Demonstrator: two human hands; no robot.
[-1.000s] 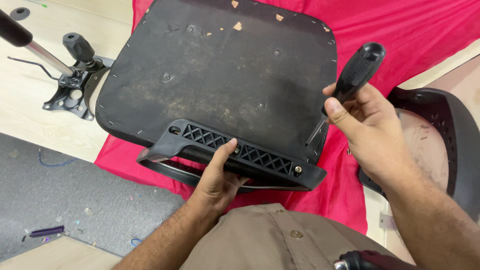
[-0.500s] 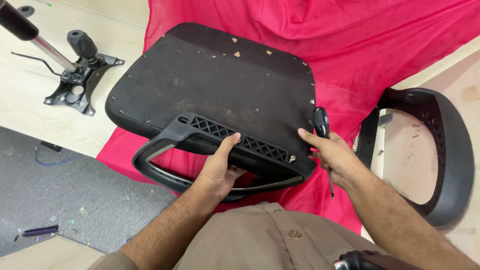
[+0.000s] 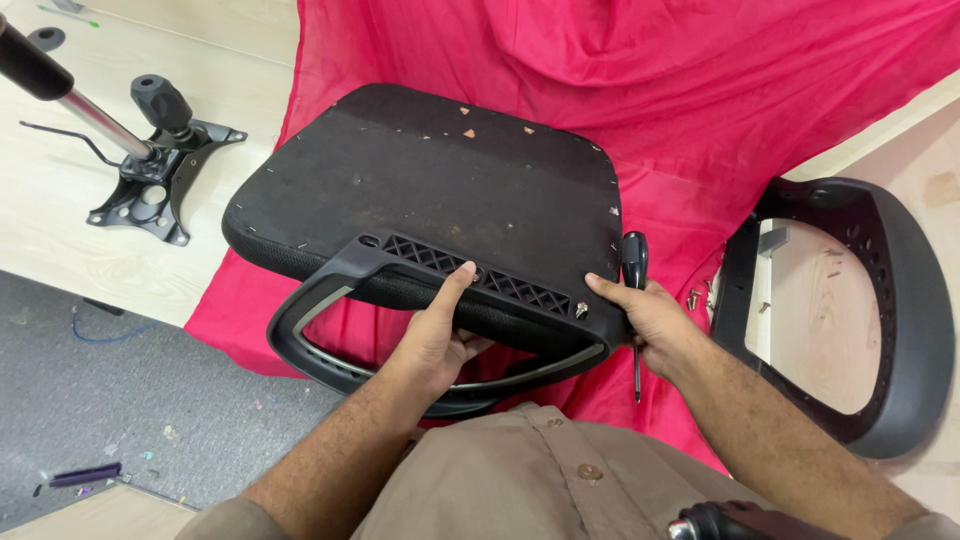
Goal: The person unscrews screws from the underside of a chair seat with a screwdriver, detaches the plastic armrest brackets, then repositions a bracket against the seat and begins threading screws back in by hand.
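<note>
A black chair seat (image 3: 440,180) lies upside down on a red cloth (image 3: 700,90). A black armrest (image 3: 330,330) with a ribbed bracket rests along the seat's near edge. My left hand (image 3: 435,335) grips the bracket's middle, thumb on top. My right hand (image 3: 655,320) is at the bracket's right end and holds a black-handled screwdriver (image 3: 634,262) upright, shaft pointing down. Its forefinger touches a silver screw (image 3: 580,312) standing in the bracket.
A black curved chair frame (image 3: 900,300) lies on the right, with loose screws (image 3: 695,297) beside it. A chair tilt mechanism with a gas cylinder (image 3: 150,190) lies at the left on the light floor. A grey mat (image 3: 100,400) carries a small purple object (image 3: 85,473).
My right hand came down from holding the screwdriver up beside the seat to the bracket's right end. My left hand stayed on the bracket. The view shifted slightly.
</note>
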